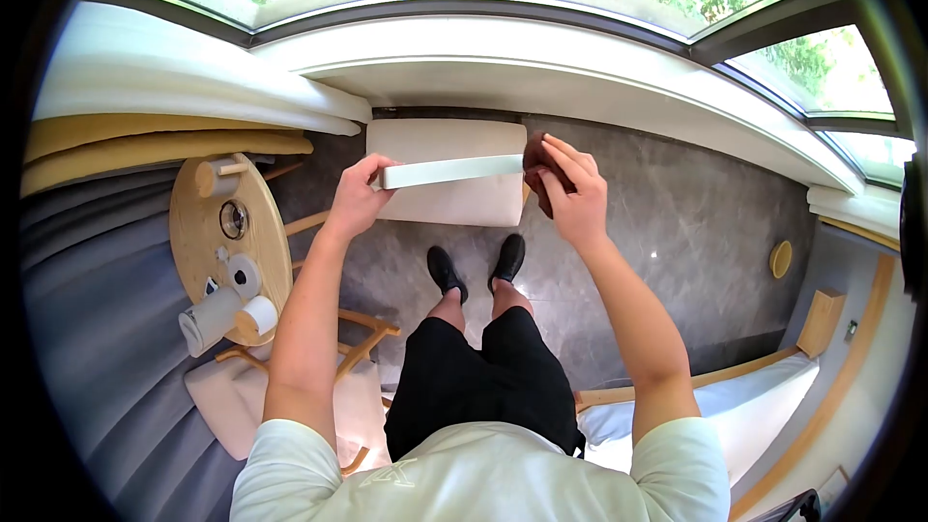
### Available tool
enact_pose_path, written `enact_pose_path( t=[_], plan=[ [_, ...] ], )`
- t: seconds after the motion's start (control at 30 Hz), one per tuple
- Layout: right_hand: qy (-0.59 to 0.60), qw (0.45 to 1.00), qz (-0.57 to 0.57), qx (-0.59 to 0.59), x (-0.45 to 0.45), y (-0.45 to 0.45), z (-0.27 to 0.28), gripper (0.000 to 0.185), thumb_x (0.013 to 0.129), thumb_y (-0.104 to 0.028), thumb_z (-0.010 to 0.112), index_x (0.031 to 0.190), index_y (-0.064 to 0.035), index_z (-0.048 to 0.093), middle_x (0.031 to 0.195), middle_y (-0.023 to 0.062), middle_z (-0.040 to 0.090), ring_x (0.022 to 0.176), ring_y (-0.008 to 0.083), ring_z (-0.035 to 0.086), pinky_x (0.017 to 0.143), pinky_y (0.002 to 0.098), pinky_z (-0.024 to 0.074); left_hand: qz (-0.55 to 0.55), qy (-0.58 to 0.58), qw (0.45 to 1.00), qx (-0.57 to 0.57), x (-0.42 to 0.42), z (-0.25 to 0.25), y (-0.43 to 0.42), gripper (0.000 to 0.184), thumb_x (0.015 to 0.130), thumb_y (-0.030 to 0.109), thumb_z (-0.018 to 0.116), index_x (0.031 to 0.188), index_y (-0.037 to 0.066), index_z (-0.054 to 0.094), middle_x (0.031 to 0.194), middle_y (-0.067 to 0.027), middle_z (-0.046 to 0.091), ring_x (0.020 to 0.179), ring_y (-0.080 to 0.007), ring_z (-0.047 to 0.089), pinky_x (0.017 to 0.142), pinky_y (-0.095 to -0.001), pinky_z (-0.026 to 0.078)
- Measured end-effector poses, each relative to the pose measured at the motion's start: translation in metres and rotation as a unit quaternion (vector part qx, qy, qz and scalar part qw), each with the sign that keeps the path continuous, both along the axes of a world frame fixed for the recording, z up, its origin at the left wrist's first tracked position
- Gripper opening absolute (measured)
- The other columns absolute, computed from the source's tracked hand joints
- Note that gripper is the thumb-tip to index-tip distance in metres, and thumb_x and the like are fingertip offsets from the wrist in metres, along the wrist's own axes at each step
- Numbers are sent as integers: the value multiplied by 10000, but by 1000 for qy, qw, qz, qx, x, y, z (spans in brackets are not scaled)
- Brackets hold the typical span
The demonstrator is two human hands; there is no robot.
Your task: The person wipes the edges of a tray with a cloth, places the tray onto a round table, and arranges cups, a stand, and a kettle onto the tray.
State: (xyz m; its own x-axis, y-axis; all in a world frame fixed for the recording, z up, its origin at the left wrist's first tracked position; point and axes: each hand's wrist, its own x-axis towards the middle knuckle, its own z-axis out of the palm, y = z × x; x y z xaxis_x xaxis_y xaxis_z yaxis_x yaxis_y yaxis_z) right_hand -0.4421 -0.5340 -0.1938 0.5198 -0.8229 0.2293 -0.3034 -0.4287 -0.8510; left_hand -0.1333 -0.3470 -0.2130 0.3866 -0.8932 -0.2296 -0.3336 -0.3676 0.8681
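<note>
My left hand [359, 197] grips the left end of a long, slim white object [452, 171], seen edge-on; its exact kind I cannot make out. Its right end meets a dark reddish-brown cloth [536, 157], bunched in the closed fingers of my right hand [577, 191]. The cloth covers that end, so whatever lies under it is hidden. Both hands are raised in front of me, over a cream cushioned seat [445, 205] that stands on the floor below.
To the left, a round wooden table [208, 222] carries a glass bowl [233, 219], cups and a grey cylinder [210, 321]. A cushioned chair [290, 396] is below it. A window ledge [580, 63] runs ahead; a bed [715, 411] is behind right.
</note>
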Motion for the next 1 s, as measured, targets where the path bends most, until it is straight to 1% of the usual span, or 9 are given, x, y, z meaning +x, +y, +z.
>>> enact_pose_path(
  t=[0.1, 0.2, 0.23, 0.43, 0.53, 0.6, 0.67, 0.73, 1.0],
  plan=[
    [-19, 997, -28, 69, -2, 1, 24, 308, 899, -56, 726, 1205, -43, 756, 1257, 112, 691, 1052, 250, 658, 949, 346, 536, 49, 120, 992, -3, -5, -17, 13, 220, 914, -96, 712, 1080, 37, 654, 1217, -94, 749, 1093, -136, 685, 954, -312, 550],
    [15, 994, -40, 103, -3, 2, 32, 303, 900, -53, 722, 1201, -38, 756, 1167, 90, 641, 1002, 238, 661, 917, 331, 542, 66, 170, 983, -25, -4, -56, 27, 228, 928, -108, 705, 1076, 42, 620, 1303, -133, 716, 1138, -151, 676, 999, -306, 539],
    [0, 990, -25, 141, -3, 3, 34, 289, 932, -51, 702, 1216, -31, 746, 1117, 64, 598, 934, 211, 659, 884, 316, 542, 82, 180, 980, -32, -4, -70, 32, 226, 927, -111, 703, 1069, 42, 615, 1295, -132, 716, 1151, -161, 675, 1001, -307, 537],
    [-24, 930, 23, 366, 5, 19, 48, 233, 994, -46, 647, 1212, -6, 720, 1088, 40, 658, 879, 149, 648, 846, 301, 547, 106, 141, 982, -66, 6, -95, 57, 231, 916, -135, 689, 1030, 46, 600, 1168, -115, 723, 1273, -235, 654, 984, -325, 534],
    [-34, 946, 64, 315, 9, 28, 27, 208, 1002, -35, 627, 1187, -4, 717, 1001, 26, 682, 808, 124, 632, 726, 295, 551, 84, 89, 992, -41, 15, -95, 69, 221, 923, -132, 671, 1019, 52, 592, 1229, -123, 721, 1339, -259, 616, 998, -345, 525],
    [19, 963, 129, 234, 11, 26, 22, 206, 1010, -39, 618, 1194, -1, 702, 971, 24, 681, 803, 111, 628, 706, 296, 545, 96, 56, 994, -23, 17, -91, 74, 214, 912, -103, 694, 1061, 27, 613, 1193, -129, 735, 1272, -252, 655, 1000, -344, 523],
    [46, 951, 159, 262, 17, 29, 24, 214, 1016, -47, 610, 1211, 1, 682, 964, 30, 685, 818, 107, 632, 731, 303, 546, 85, 38, 996, -11, 19, -83, 76, 227, 913, -84, 696, 1103, 14, 623, 1186, -129, 742, 1216, -246, 680, 999, -341, 521],
    [48, 904, 152, 396, 29, 38, 45, 232, 1019, -60, 605, 1236, 3, 657, 980, 45, 693, 852, 111, 644, 801, 317, 556, 53, 35, 998, -6, 22, -76, 78, 242, 927, -75, 678, 1146, 13, 623, 1206, -123, 742, 1173, -240, 690, 995, -338, 521],
    [92, 896, 213, 379, 92, 82, 49, 267, 1011, -59, 568, 1260, 13, 631, 1098, 112, 713, 1013, 193, 665, 918, 346, 542, 76, 145, 986, -30, 23, -70, 83, 317, 958, -69, 625, 1264, 14, 614, 1252, -107, 709, 1149, -193, 670, 1004, -322, 516]
  ],
)
